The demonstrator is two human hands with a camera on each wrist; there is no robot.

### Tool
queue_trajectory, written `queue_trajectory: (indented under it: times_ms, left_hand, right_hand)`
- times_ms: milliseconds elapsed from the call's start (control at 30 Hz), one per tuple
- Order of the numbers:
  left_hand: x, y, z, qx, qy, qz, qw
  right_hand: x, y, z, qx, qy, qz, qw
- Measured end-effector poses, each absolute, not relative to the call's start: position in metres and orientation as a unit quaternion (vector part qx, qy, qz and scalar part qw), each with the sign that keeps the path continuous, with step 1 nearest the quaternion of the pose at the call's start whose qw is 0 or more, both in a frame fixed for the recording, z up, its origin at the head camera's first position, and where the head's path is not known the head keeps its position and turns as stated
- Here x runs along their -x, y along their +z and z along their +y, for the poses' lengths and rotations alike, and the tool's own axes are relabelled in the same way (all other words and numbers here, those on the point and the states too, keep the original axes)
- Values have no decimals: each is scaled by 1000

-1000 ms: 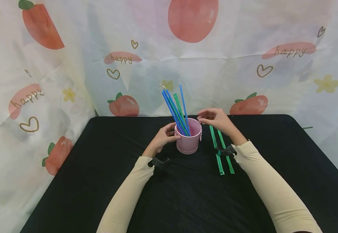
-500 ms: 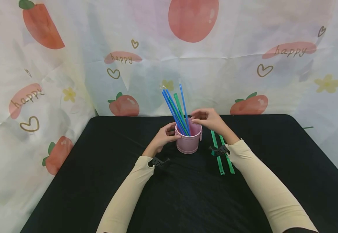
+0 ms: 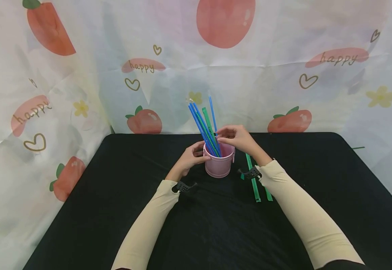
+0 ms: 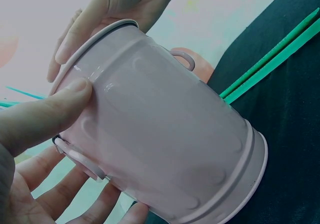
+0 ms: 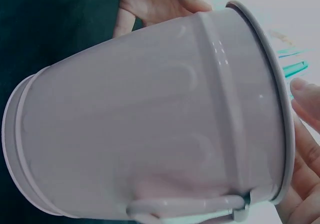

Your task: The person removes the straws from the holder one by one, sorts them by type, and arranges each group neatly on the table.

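Observation:
A small pink metal bucket (image 3: pixel 218 167) stands upright with several wrapped straws leaning left inside it. Blue straws (image 3: pixel 196 119) and a green straw (image 3: pixel 206 117) rise above its rim. My left hand (image 3: pixel 187 159) holds the bucket's left side, its thumb on the outer wall just below the rim and the other fingers around the side by the handle (image 4: pixel 80 160). Above the opening, my right hand (image 3: pixel 239 138) has its fingertips beside the rightmost blue straw (image 3: pixel 213 112). The thumb and fingers look apart in the right wrist view, gripping nothing visible there.
Two green wrapped straws lie on the black tablecloth (image 3: pixel 209 225) to the right of the bucket; the nearer one (image 3: pixel 255 184) and the other (image 3: pixel 269 195) are partly under the right wrist. A printed fabric backdrop (image 3: pixel 175 30) hangs behind the table.
My right hand has moved left from beside the bucket's rim to over its opening, next to the straws. The left hand and the bucket have stayed put.

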State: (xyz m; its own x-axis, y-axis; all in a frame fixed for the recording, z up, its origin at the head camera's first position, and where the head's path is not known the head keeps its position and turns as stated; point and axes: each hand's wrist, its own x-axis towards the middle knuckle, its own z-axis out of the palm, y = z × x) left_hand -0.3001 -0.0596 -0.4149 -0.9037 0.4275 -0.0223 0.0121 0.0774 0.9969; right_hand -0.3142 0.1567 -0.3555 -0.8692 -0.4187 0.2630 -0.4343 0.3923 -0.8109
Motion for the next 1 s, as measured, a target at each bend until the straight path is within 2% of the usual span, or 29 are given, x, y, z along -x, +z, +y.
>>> queue_trajectory:
  times_ms: [367, 1000]
  left_hand:
    - [300, -414, -60, -155, 664, 714, 159]
    - [300, -416, -60, -160, 666, 711, 158]
  right_hand:
    - [316, -355, 145, -252, 490, -835, 1]
    - [318, -346, 129, -212, 421, -882, 31]
